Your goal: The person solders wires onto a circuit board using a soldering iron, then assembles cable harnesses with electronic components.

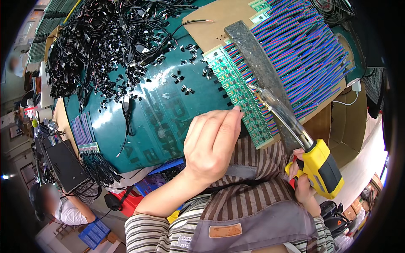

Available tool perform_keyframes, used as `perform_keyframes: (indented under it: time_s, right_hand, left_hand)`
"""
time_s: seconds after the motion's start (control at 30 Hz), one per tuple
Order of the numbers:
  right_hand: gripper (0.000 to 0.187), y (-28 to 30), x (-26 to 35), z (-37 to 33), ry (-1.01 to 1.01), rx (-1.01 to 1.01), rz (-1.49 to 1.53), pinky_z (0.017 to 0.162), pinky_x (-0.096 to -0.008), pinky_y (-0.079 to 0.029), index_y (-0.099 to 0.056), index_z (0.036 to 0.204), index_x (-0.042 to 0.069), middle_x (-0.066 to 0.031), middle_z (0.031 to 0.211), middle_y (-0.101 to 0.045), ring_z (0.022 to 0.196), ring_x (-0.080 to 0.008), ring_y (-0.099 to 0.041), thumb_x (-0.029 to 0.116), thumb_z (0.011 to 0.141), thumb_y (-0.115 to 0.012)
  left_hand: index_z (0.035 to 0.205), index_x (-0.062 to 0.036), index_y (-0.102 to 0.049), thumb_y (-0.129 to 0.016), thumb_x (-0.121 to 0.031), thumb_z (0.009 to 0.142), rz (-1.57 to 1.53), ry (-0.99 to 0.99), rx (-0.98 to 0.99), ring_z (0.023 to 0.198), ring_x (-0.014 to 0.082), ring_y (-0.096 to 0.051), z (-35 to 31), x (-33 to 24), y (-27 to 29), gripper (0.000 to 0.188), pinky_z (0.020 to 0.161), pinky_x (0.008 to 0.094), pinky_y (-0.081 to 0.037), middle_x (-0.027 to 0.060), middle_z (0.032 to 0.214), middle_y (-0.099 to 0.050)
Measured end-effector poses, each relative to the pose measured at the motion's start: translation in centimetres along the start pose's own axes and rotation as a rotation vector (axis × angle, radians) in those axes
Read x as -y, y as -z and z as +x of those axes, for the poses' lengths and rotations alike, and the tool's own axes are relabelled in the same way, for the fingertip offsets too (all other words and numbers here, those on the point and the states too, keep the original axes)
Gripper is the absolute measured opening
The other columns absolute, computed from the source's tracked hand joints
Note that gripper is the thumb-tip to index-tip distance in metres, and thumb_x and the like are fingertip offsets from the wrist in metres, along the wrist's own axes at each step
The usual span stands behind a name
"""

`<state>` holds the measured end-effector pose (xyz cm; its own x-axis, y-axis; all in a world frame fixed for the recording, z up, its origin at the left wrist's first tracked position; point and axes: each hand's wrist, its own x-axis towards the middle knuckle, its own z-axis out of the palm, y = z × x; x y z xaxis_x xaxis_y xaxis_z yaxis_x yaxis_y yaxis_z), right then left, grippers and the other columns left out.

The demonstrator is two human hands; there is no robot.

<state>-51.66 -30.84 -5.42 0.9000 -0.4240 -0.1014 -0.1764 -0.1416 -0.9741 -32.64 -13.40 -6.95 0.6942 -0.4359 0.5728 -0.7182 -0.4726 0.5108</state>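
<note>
1 green mat (185,95): my widest room; a stretch lies between L hand (213,145) and blk parts heap (101,46), upper L.
Near edge: mat's front rim curves just L of the L wrist; striped apron (253,202) sits close below the PCBs, so tight there.
R side: dark metal bar (261,59) lies across the wires (303,63), cardboard box (346,130) beyond.
L hand grip: fingers curled, tips bunched at the strip's L edge; I can't tell if a small pc is pinched.
R hand (303,190) grip: clamped round handle of yellow/blk soldering gun (322,158); barrel slants over the bar, tip over the PCBs.
PCB strip (236,92): on brown sheet (202,21), ctr-R, set diagonally; green, small PCBs side by side w/ dark chips; blk connectors (220,88) along L edge, red/blue wires off R.
</note>
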Motion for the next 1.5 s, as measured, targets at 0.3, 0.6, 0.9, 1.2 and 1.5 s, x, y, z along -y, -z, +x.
perform_keyframes:
  time_s: [0.3, 0.6, 0.9, 1.2, 1.5]
  right_hand:
    - [0.025, 0.3, 0.7, -0.5, -0.076, 0.0, -0.156, 0.069, -0.0339, -0.051, -0.067, 0.091, 0.002, -0.0096, 0.082, -0.063, 0.07, -0.0244, -0.062, 0.023, 0.079, -0.061]
    - [0.036, 1.2, -0.8, -2.4, -0.133, 0.048, -0.303, 0.067, -0.0351, -0.051, -0.066, 0.09, 0.003, -0.0157, 0.09, -0.063, 0.076, -0.0307, -0.063, 0.033, 0.07, -0.066]
    - [0.04, 1.5, -2.1, -3.3, -0.091, 0.028, -0.235, 0.063, -0.0351, -0.051, -0.064, 0.088, 0.001, -0.0141, 0.083, -0.062, 0.071, -0.03, -0.062, 0.039, 0.074, -0.066]
    - [0.042, 1.5, -1.0, -2.3, -0.068, 0.07, -0.27, 0.066, -0.0351, -0.052, -0.065, 0.088, 0.0, -0.0147, 0.083, -0.063, 0.073, -0.0298, -0.063, 0.039, 0.075, -0.066]
    - [0.04, 0.9, 0.5, 0.4, 0.271, 0.127, -0.413, 0.073, -0.0376, -0.054, -0.065, 0.09, -0.001, -0.016, 0.089, -0.066, 0.08, -0.0334, -0.066, 0.035, 0.075, -0.067]
  left_hand:
    - [0.093, 0.0077, -0.068, -0.067, -0.007, 0.089, -0.718, 1.057, 0.337, 0.074, 0.0145, -0.068, 1.7, 0.2, 1.8, 0.015, 0.068, 0.0243, -0.055, 0.0113, 0.083, -0.07]
    - [0.085, 0.0083, -0.068, -0.072, -0.011, 0.084, -0.862, 1.151, 0.723, 0.064, 0.0158, -0.068, 5.6, 3.5, 2.6, 0.02, 0.061, 0.0242, -0.056, 0.0136, 0.075, -0.07]
    - [0.082, 0.009, -0.067, -0.071, -0.006, 0.083, -0.883, 1.171, 0.815, 0.065, 0.0176, -0.069, 6.4, 4.2, 2.4, 0.016, 0.061, 0.0258, -0.057, 0.0148, 0.075, -0.07]
    - [0.086, 0.0083, -0.066, -0.071, -0.007, 0.084, -0.9, 1.158, 0.756, 0.066, 0.0174, -0.069, 5.9, 3.7, 2.5, 0.016, 0.062, 0.025, -0.057, 0.0145, 0.076, -0.07]
    - [0.085, 0.0079, -0.066, -0.071, -0.007, 0.084, -0.915, 1.161, 0.746, 0.066, 0.0176, -0.069, 5.7, 3.9, 2.4, 0.016, 0.062, 0.0255, -0.057, 0.0146, 0.076, -0.07]
